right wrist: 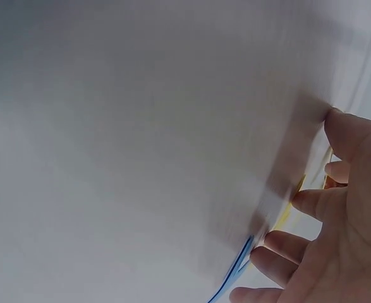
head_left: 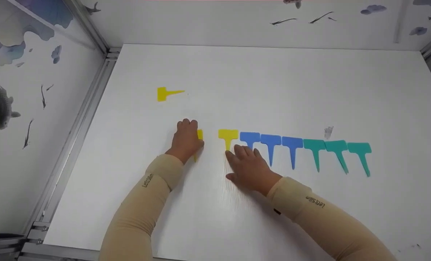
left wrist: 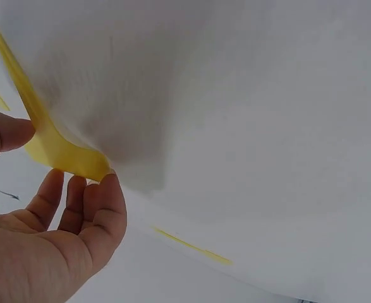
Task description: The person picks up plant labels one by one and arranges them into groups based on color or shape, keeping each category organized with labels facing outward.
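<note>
My left hand (head_left: 186, 140) pinches a yellow T-shaped plant label (left wrist: 71, 154) between thumb and fingers, its pointed stem toward me in the head view. To the right, another yellow label (head_left: 228, 134) begins a row on the white table. Three blue labels (head_left: 271, 140) and three green labels (head_left: 314, 144) continue that row rightward, stems toward me. My right hand (head_left: 251, 169) rests with spread fingers by the row's left end, touching around the yellow stem and covering part of the first blue label. A separate yellow label (head_left: 162, 94) lies sideways farther back, its stem pointing right.
The white table (head_left: 291, 87) has a grey smudge (head_left: 328, 132) behind the green labels. Metal framing (head_left: 81, 123) runs along the left edge. White panels with painted fish (head_left: 1, 103) stand at the left and back.
</note>
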`<action>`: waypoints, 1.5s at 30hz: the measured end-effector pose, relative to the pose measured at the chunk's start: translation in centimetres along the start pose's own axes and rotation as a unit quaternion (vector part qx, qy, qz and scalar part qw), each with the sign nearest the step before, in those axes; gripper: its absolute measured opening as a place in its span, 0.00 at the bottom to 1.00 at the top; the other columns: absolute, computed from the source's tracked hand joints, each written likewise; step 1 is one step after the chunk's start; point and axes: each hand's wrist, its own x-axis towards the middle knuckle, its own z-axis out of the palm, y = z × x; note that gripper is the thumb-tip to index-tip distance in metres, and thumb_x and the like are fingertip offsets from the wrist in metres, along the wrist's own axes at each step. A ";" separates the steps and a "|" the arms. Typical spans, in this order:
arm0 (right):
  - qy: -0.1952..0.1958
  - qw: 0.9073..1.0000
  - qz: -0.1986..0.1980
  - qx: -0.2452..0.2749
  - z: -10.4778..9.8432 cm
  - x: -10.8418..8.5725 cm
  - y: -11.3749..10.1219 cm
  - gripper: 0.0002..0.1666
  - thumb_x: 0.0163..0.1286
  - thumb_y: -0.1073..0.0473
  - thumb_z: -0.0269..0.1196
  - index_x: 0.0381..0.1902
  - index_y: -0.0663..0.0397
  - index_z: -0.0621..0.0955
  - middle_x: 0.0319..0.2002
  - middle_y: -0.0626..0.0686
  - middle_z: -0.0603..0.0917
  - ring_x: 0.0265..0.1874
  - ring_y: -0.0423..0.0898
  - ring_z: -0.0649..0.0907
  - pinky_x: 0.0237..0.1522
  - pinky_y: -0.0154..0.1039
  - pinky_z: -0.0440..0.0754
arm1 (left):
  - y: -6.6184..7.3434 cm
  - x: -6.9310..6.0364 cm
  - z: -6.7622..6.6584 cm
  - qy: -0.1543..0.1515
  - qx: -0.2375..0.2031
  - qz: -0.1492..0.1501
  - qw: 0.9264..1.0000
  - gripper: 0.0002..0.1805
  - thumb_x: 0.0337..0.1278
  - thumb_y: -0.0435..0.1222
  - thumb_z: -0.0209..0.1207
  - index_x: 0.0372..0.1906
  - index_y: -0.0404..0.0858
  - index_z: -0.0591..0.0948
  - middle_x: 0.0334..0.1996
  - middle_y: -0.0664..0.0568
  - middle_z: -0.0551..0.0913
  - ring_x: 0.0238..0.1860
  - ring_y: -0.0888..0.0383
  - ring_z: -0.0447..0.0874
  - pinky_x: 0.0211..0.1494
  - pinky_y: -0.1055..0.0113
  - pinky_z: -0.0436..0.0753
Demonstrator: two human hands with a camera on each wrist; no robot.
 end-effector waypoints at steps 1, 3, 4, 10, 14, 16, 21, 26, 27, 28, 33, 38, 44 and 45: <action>0.002 1.000 -0.002 0.001 0.1 0.0 0.0 0.41 0.66 0.38 0.60 0.70 0.52 0.65 0.66 0.60 0.67 0.65 0.59 0.69 0.62 0.61 0.68 | 0.0 0.0 0.0 0.001 0.001 0.003 1.000 0.29 0.55 0.36 0.63 0.61 0.33 0.69 0.52 0.43 0.68 0.53 0.49 0.63 0.59 0.60 0.74; 0.005 1.000 -0.004 0.003 0.2 0.2 0.0 0.41 0.66 0.39 0.60 0.70 0.52 0.65 0.65 0.60 0.67 0.64 0.59 0.69 0.62 0.61 0.68 | 0.1 -0.1 0.0 0.005 0.005 0.008 1.000 0.28 0.55 0.35 0.63 0.61 0.34 0.69 0.51 0.44 0.69 0.52 0.50 0.63 0.58 0.60 0.74; 0.004 1.000 -0.004 0.005 0.2 0.2 0.1 0.41 0.66 0.38 0.60 0.70 0.52 0.65 0.66 0.60 0.67 0.65 0.59 0.69 0.62 0.61 0.68 | 0.2 -0.1 0.0 0.006 0.006 0.011 1.000 0.28 0.54 0.35 0.63 0.60 0.34 0.70 0.51 0.44 0.69 0.52 0.50 0.63 0.58 0.61 0.74; -0.002 1.000 -0.002 -0.001 0.5 0.4 0.2 0.42 0.65 0.38 0.61 0.70 0.52 0.65 0.65 0.60 0.67 0.64 0.59 0.68 0.62 0.60 0.68 | 0.5 0.1 0.1 0.010 0.024 0.028 0.999 0.24 0.54 0.35 0.64 0.55 0.34 0.71 0.48 0.45 0.68 0.51 0.51 0.62 0.54 0.62 0.75; 0.004 1.000 -0.008 -0.005 0.5 0.4 0.3 0.42 0.65 0.38 0.61 0.70 0.52 0.66 0.64 0.60 0.68 0.64 0.59 0.69 0.61 0.60 0.69 | 1.0 0.5 -0.1 0.003 0.040 0.033 0.999 0.25 0.54 0.36 0.64 0.56 0.35 0.71 0.48 0.45 0.68 0.52 0.51 0.62 0.56 0.61 0.74; 0.004 1.000 -0.010 -0.006 0.5 0.4 0.4 0.42 0.65 0.38 0.61 0.70 0.52 0.66 0.64 0.59 0.68 0.64 0.59 0.69 0.61 0.60 0.69 | 1.2 0.7 -0.2 -0.006 0.040 0.032 0.999 0.26 0.54 0.36 0.64 0.57 0.35 0.71 0.49 0.45 0.69 0.52 0.51 0.63 0.58 0.62 0.73; 0.007 1.000 -0.012 -0.007 0.6 0.3 0.6 0.42 0.65 0.37 0.60 0.70 0.52 0.66 0.64 0.59 0.68 0.64 0.59 0.69 0.61 0.60 0.70 | 1.5 0.9 -0.2 -0.022 0.028 0.029 0.999 0.26 0.53 0.37 0.65 0.57 0.36 0.71 0.50 0.46 0.69 0.53 0.51 0.63 0.62 0.62 0.71; 0.008 1.000 -0.015 -0.011 0.6 0.3 0.6 0.42 0.66 0.36 0.59 0.71 0.52 0.65 0.65 0.59 0.68 0.64 0.58 0.70 0.61 0.60 0.69 | 1.6 1.1 -0.1 -0.020 0.025 0.037 0.999 0.26 0.53 0.37 0.65 0.56 0.36 0.72 0.50 0.46 0.69 0.53 0.51 0.63 0.61 0.62 0.72; 0.008 1.000 -0.017 -0.012 0.6 0.4 0.6 0.42 0.66 0.36 0.59 0.71 0.52 0.65 0.64 0.60 0.68 0.64 0.58 0.70 0.61 0.60 0.69 | 1.6 1.1 0.0 -0.018 0.027 0.038 0.999 0.26 0.53 0.37 0.65 0.56 0.36 0.72 0.50 0.45 0.69 0.53 0.51 0.63 0.61 0.62 0.72; 0.007 1.000 -0.018 -0.013 0.6 0.4 0.6 0.43 0.65 0.36 0.59 0.70 0.52 0.65 0.64 0.60 0.69 0.64 0.59 0.70 0.61 0.60 0.70 | 1.6 1.2 0.0 -0.017 0.028 0.040 0.999 0.26 0.53 0.37 0.65 0.56 0.36 0.72 0.50 0.45 0.69 0.53 0.51 0.63 0.61 0.62 0.72; 0.009 0.999 -0.023 -0.023 0.7 0.6 0.6 0.44 0.64 0.35 0.61 0.69 0.52 0.66 0.62 0.60 0.70 0.61 0.58 0.71 0.60 0.60 0.71 | 1.8 1.4 0.1 -0.015 0.029 0.048 0.998 0.27 0.52 0.37 0.65 0.57 0.35 0.72 0.51 0.45 0.69 0.54 0.50 0.62 0.61 0.60 0.72; 0.018 0.999 -0.028 -0.033 0.8 0.5 0.7 0.44 0.63 0.35 0.61 0.69 0.52 0.66 0.61 0.60 0.70 0.60 0.58 0.72 0.58 0.60 0.72 | 1.9 1.9 0.2 -0.012 0.033 0.059 0.998 0.26 0.51 0.36 0.66 0.55 0.34 0.72 0.51 0.43 0.69 0.54 0.49 0.61 0.60 0.59 0.72; 0.019 0.999 -0.030 -0.041 0.7 0.5 0.6 0.44 0.65 0.33 0.58 0.70 0.52 0.66 0.62 0.60 0.69 0.61 0.58 0.71 0.59 0.60 0.72 | 2.1 2.4 0.4 -0.014 0.050 0.066 0.996 0.26 0.52 0.37 0.65 0.56 0.34 0.72 0.51 0.43 0.69 0.54 0.48 0.62 0.60 0.58 0.72; 0.020 0.999 -0.031 -0.040 0.7 0.5 0.7 0.44 0.65 0.33 0.58 0.70 0.52 0.66 0.62 0.60 0.69 0.61 0.58 0.71 0.59 0.60 0.72 | 2.2 2.4 0.3 -0.016 0.049 0.065 0.997 0.26 0.52 0.37 0.65 0.56 0.34 0.72 0.51 0.43 0.69 0.54 0.48 0.62 0.60 0.58 0.72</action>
